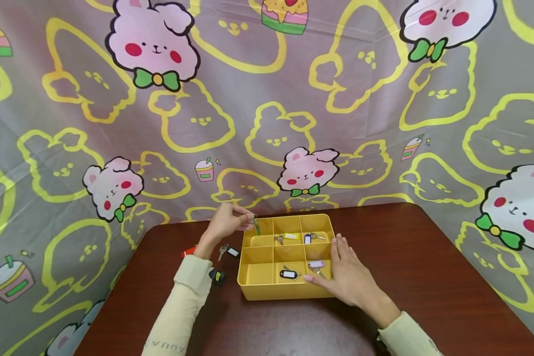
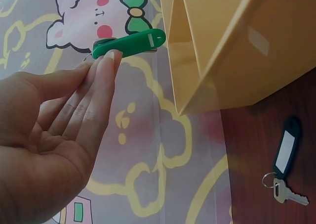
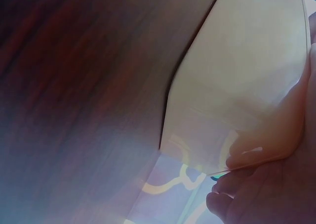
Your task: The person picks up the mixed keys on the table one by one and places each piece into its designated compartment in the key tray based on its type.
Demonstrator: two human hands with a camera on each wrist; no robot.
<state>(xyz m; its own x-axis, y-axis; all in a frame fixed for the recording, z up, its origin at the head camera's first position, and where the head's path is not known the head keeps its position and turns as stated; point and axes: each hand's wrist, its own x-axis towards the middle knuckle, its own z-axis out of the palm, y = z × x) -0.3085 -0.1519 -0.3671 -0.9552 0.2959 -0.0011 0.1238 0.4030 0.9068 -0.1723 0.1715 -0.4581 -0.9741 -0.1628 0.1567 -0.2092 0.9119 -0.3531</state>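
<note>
A yellow box (image 1: 289,292) with six compartments stands on the table. Over its back-left compartment my left hand (image 1: 227,221) pinches a green key tag (image 1: 256,227) by its ring end; the left wrist view shows the green tag (image 2: 129,44) at the fingertips of the left hand (image 2: 64,120), beside the box (image 2: 247,70). My right hand (image 1: 353,277) rests along the box's right side, fingers straight, thumb at the front-right compartment. Keys with yellow (image 1: 291,236), blue (image 1: 307,239), black (image 1: 288,274) and lilac (image 1: 316,264) tags lie in separate compartments. The front-left compartment holds nothing.
Left of the box on the brown table (image 1: 382,237) lie a key with a black tag (image 1: 233,252), a red tag (image 1: 189,251) partly behind the left wrist, and a dark item (image 1: 217,276) by the left sleeve. A patterned cloth (image 1: 258,89) hangs behind the table.
</note>
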